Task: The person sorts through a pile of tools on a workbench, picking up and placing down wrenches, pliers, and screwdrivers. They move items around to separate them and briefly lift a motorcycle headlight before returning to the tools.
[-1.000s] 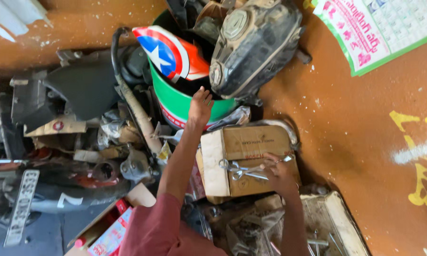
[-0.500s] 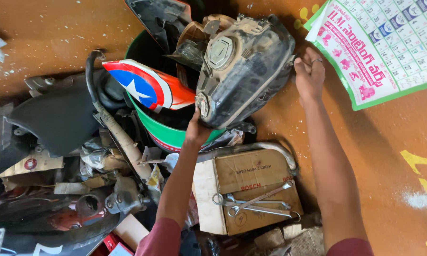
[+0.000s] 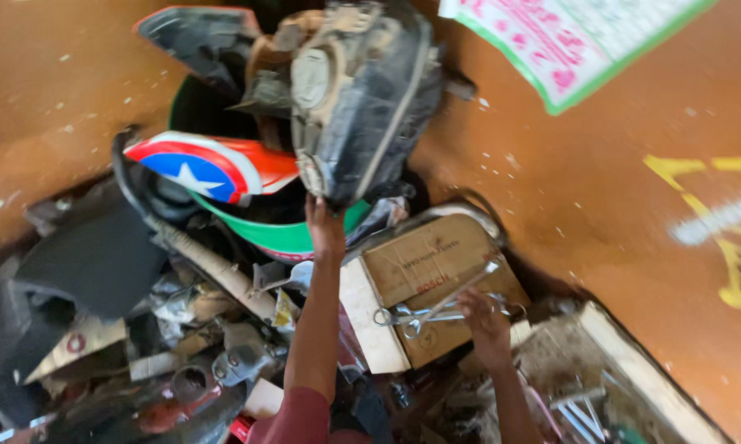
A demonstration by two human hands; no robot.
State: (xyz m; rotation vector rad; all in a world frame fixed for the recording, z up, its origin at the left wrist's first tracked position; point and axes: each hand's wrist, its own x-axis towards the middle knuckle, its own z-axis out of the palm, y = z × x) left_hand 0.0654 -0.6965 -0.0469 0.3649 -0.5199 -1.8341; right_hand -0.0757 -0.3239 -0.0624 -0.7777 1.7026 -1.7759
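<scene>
- Far in the scene, leaning on the orange wall (image 3: 634, 247), a dusty fuel tank (image 3: 362, 90) sits tilted on top of a green bin (image 3: 280, 238) stuffed with parts.
- Left hand (image 3: 325, 226) is stretched up with its palm and fingers pressed under the tank's near edge; I cannot tell whether the fingers curl round it.
- Right hand (image 3: 481, 316) rests on the wrenches (image 3: 436, 308) lying across a cardboard box (image 3: 436, 288), near and right of the bin; its fingers look loosely bent over them, though blur hides the grip.
- Risk, as I judge it: the tank is propped by one hand only and looks top-heavy, so it could slide off the bin onto the box and the right hand.
- The wrenches lie loose on a sloping lid; a nudge could send them into the scrap (image 3: 181, 345) below.
- The red, white and blue star panel (image 3: 206, 164) pokes out of the bin just left of the tank and could be dragged out with it.
- Count: one tank, one bin, one box, one star panel, one calendar (image 3: 576, 41) on the wall, roughly three wrenches, the blur forbids an exact figure; two hands.
</scene>
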